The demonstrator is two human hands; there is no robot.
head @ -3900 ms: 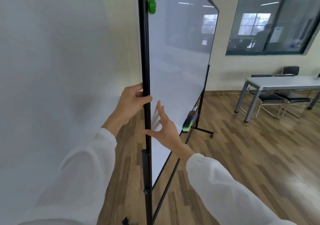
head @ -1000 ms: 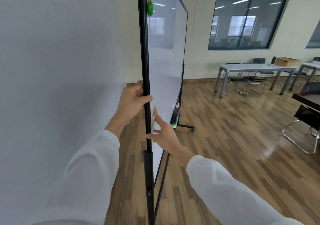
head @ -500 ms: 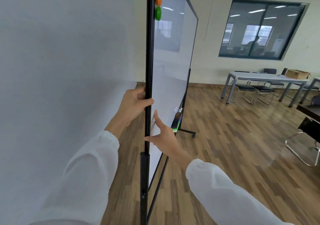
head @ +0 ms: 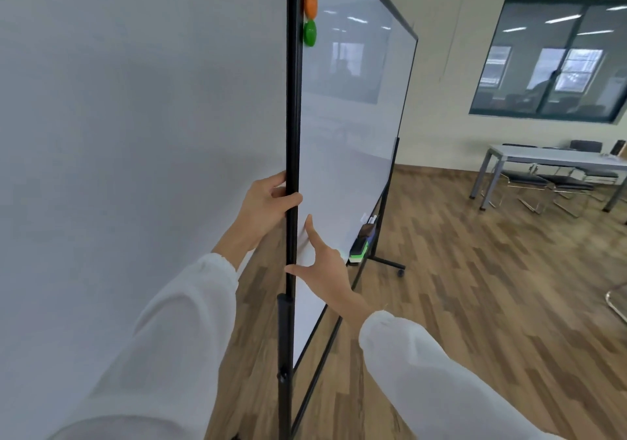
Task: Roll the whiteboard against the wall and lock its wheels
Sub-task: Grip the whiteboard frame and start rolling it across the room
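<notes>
The whiteboard (head: 346, 127) stands edge-on in front of me, its black frame post (head: 291, 107) running top to bottom of the view. Behind it to the left lies the grey-white wall (head: 129, 134), with a narrow gap of floor between. My left hand (head: 263, 209) is wrapped around the frame post at mid height. My right hand (head: 324, 263) lies flat on the white writing face just right of the post, fingers spread. The far foot of the stand with a caster (head: 401, 272) rests on the wood floor. The near wheels are out of view.
Red, orange and green magnets (head: 310, 32) cling near the board's top edge. An eraser and markers (head: 361, 244) sit on its tray. A grey table with black chairs (head: 549, 161) stands at the far right under a window (head: 556, 59).
The camera has tilted and turned, so the board's face shows wider than a second ago. Both hands keep the same hold on the post and the board face.
</notes>
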